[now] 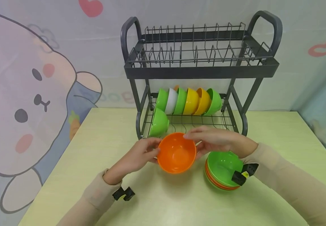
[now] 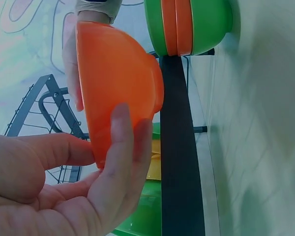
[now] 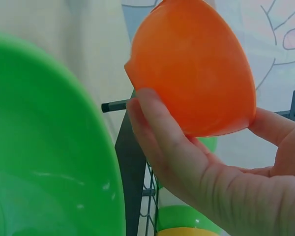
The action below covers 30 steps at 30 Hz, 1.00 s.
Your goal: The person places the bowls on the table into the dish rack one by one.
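Note:
An orange bowl [image 1: 177, 153] is held up between both hands in front of the dish rack, its inside facing the head camera. My left hand [image 1: 140, 155] grips its left side, with the thumb at the rim and fingers on the outer wall, as the left wrist view shows. From the other side my right hand [image 1: 215, 141] pinches the rim, fingers curving under the outside. Just below the right forearm stands a stack of green and orange bowls [image 1: 222, 171], a green one on top. On the rack's lower shelf, a green bowl [image 1: 159, 123] leans at the front left.
The dark two-tier dish rack [image 1: 202, 72] stands at the back of the pale table [image 1: 109, 125]. A row of tilted green, white and yellow bowls [image 1: 191, 101] fills the back of its lower shelf. The upper tier has upright wire dividers.

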Each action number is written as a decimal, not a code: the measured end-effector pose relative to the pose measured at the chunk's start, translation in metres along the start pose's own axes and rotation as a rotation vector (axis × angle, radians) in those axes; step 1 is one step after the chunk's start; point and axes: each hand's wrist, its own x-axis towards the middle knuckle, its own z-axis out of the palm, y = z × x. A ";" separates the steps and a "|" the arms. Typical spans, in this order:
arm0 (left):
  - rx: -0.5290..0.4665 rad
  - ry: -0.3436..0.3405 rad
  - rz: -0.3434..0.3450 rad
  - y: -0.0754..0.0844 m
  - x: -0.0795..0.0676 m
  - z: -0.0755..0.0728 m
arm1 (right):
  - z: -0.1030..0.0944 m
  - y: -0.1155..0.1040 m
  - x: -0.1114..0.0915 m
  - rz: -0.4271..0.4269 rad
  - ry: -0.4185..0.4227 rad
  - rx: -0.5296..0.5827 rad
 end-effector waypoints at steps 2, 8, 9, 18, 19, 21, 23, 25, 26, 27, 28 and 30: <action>-0.011 -0.001 0.008 0.000 0.001 0.000 | 0.000 -0.001 0.000 -0.004 -0.003 0.017; -0.052 0.018 0.003 0.001 0.002 -0.002 | 0.000 -0.003 -0.001 -0.018 0.027 0.021; -0.058 0.024 0.006 0.001 0.002 -0.002 | 0.000 -0.004 -0.002 -0.019 0.036 0.020; -0.069 0.093 0.043 0.001 0.002 -0.011 | -0.001 -0.006 -0.003 -0.023 0.114 0.012; -0.059 0.113 0.044 0.001 0.001 -0.012 | -0.002 -0.006 -0.003 -0.026 0.121 0.009; -0.036 0.161 0.045 0.001 0.000 -0.016 | -0.003 -0.006 -0.003 -0.033 0.137 -0.003; 0.006 0.217 0.041 0.002 -0.002 -0.020 | -0.005 -0.006 -0.003 -0.038 0.154 -0.016; 0.043 0.274 0.040 0.003 -0.003 -0.024 | -0.007 -0.007 -0.004 -0.039 0.174 -0.028; 0.061 0.303 0.044 0.003 -0.004 -0.025 | -0.008 -0.008 -0.004 -0.038 0.185 -0.036; 0.085 0.334 0.045 0.004 -0.005 -0.027 | -0.009 -0.009 -0.004 -0.036 0.196 -0.043; 0.111 0.363 0.048 0.003 -0.005 -0.029 | -0.011 -0.011 -0.004 -0.034 0.208 -0.053; 0.146 0.418 0.055 0.002 -0.006 -0.033 | -0.013 -0.013 -0.004 -0.030 0.234 -0.072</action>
